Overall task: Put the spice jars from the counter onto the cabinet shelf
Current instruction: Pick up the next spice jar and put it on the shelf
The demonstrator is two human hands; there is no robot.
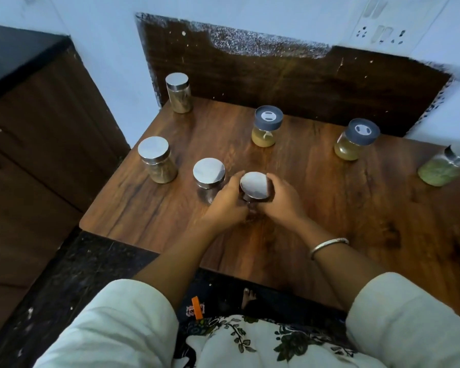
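Several spice jars stand on a wooden counter [316, 208]. My left hand [227, 201] and my right hand [283, 200] both clasp a dark jar with a silver lid [254, 185] near the counter's middle front. Just left of it stands another silver-lidded dark jar [209, 172], touching or almost touching my left hand. Farther left is a silver-lidded jar of brownish spice [157, 159], and a tall one [179, 92] stands at the back left corner. Two grey-lidded jars of yellow spice [267, 126] [356, 139] stand toward the back. A jar of green spice [442, 167] sits at the right edge.
A dark wood cabinet [37, 134] with a black top stands to the left, below counter level. A dark wooden backboard [290, 81] rises behind the counter. A wall socket plate [383, 27] is at the upper right. Dark speckled floor [77, 274] lies at the lower left.
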